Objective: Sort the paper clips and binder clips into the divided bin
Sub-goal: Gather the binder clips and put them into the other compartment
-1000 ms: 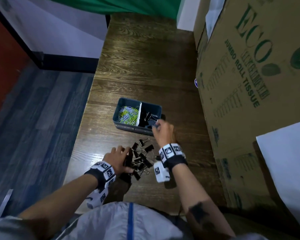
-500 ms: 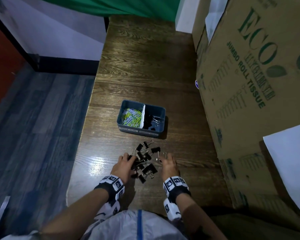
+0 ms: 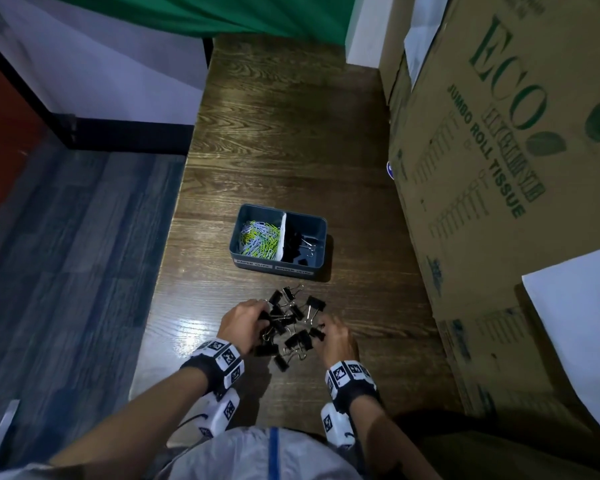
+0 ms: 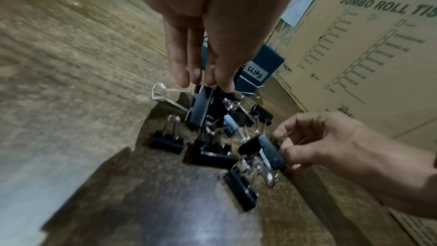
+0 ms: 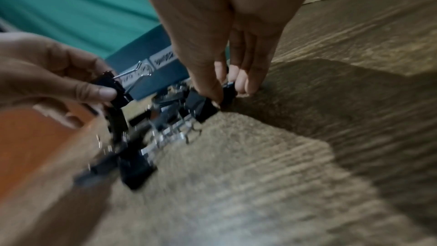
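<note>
A blue divided bin (image 3: 320,271) stands on the wooden table, with coloured paper clips (image 3: 258,237) in its left half and black binder clips (image 3: 296,245) in its right half. Several loose black binder clips (image 3: 291,336) lie in a pile just in front of it. My left hand (image 3: 257,315) is at the pile's left side and pinches one binder clip (image 4: 199,107) by its top. My right hand (image 3: 321,329) is at the pile's right side, its fingertips pinching another binder clip (image 5: 228,91). The bin's labelled front (image 4: 256,71) shows behind the fingers.
A large cardboard box (image 3: 499,168) printed "ECO JUMBO ROLL TISSUE" walls the table's right side, with white paper (image 3: 582,313) against it. The table's left edge (image 3: 174,237) drops to a blue-grey floor. A green cloth (image 3: 239,12) hangs at the far end.
My right hand came back from the bin's right half to the pile and now pinches a clip. My left hand stayed at the pile and lifted one clip.
</note>
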### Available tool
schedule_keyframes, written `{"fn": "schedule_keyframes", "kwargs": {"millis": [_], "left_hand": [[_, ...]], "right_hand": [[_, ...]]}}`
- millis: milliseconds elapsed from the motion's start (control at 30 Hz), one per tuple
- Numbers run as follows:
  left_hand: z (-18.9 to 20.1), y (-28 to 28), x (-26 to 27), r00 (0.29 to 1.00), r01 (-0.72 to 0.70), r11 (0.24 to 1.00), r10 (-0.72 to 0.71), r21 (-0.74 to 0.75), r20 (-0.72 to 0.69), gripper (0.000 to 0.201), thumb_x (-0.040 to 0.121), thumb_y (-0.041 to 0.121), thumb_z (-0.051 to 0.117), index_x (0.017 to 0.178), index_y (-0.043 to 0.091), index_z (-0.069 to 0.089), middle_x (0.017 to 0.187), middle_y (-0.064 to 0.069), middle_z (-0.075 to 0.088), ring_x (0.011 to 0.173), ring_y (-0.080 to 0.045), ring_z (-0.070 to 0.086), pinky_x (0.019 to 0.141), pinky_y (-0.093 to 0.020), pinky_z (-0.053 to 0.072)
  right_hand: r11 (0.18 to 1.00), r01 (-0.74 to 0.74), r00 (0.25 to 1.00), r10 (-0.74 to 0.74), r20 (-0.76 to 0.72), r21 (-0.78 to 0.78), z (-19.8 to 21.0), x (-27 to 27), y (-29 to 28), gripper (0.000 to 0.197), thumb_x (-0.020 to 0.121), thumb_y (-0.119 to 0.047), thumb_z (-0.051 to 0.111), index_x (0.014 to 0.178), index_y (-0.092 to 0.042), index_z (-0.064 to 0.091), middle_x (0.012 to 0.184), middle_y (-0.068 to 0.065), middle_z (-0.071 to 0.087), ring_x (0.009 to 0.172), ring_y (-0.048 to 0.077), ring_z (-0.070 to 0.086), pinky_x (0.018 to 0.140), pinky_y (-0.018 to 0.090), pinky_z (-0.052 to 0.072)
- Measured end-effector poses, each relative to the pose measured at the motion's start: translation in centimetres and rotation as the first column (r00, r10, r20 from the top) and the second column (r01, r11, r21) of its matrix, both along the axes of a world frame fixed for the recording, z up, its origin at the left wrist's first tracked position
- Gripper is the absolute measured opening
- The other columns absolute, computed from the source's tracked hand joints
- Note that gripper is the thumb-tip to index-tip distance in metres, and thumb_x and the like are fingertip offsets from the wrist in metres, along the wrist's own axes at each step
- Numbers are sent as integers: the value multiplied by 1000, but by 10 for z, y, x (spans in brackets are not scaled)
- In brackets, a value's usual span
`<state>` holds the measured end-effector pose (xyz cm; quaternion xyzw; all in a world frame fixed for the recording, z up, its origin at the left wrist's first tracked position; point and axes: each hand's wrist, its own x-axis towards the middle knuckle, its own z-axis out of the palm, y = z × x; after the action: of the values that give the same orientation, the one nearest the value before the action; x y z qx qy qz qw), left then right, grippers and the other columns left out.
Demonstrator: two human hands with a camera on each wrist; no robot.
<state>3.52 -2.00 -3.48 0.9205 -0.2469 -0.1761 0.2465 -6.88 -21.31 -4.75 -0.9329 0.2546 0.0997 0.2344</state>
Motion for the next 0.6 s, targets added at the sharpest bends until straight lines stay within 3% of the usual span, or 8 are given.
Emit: {"fn": "schedule_keyframes", "kwargs": {"millis": [100, 167, 300, 467, 533, 600], "left_hand": [[22, -11, 11, 999, -11, 999, 13, -37, 46, 16, 86, 23, 68, 99, 22, 58, 89, 7, 64, 75, -16, 59, 62, -28, 45], [41, -25, 23, 994, -20, 998, 26, -66, 105, 14, 86, 25, 69, 97, 23, 61, 90, 10, 64, 73, -11, 57, 61, -25, 42], [73, -61, 58, 978, -66, 992, 86, -106, 191, 13, 87, 30, 66, 98, 25, 60, 85, 10, 64, 72, -9, 61, 61, -28, 53], [88, -79, 79, 965, -148, 979, 174, -139, 194, 23, 85, 38, 69, 103, 25, 63, 86, 9, 66, 78, -13, 60, 62, -25, 39], [80, -69, 70, 963, -131, 987, 148, -89, 226, 16, 89, 40, 62, 93, 25, 63, 81, 9, 66, 73, -13, 62, 60, -25, 43], [62, -54, 57, 975, -98, 995, 92, 19, 202, 21, 91, 45, 56, 89, 25, 62, 82, 7, 68, 71, -14, 63, 59, -25, 46]], "right_hand": [[994, 87, 994, -82, -71, 64, 3, 1, -7, 25, 75, -21, 82, 89, -32, 65, 95, -11, 63, 84, 13, 65, 70, 30, 55], [979, 162, 983, -149, -102, 124, 13, 1, -12, 20, 74, -25, 81, 87, -30, 67, 95, -12, 64, 84, 9, 62, 74, 31, 55], [944, 194, 980, -173, -101, 267, 43, 16, -22, 20, 74, -26, 81, 86, -26, 66, 92, -7, 62, 85, 10, 59, 61, 19, 42], [940, 86, 980, -139, 141, 331, 90, 73, -31, 21, 76, -12, 76, 89, -23, 64, 90, -7, 61, 79, 7, 60, 70, 25, 54], [945, 45, 954, -137, 266, 325, 101, 101, -34, 25, 76, -9, 77, 94, -22, 65, 94, -5, 61, 78, 6, 61, 71, 25, 55], [946, 11, 934, -126, 335, 325, 104, 122, -36, 28, 75, -11, 80, 98, -21, 67, 94, -4, 62, 76, 9, 62, 69, 25, 56]]}}
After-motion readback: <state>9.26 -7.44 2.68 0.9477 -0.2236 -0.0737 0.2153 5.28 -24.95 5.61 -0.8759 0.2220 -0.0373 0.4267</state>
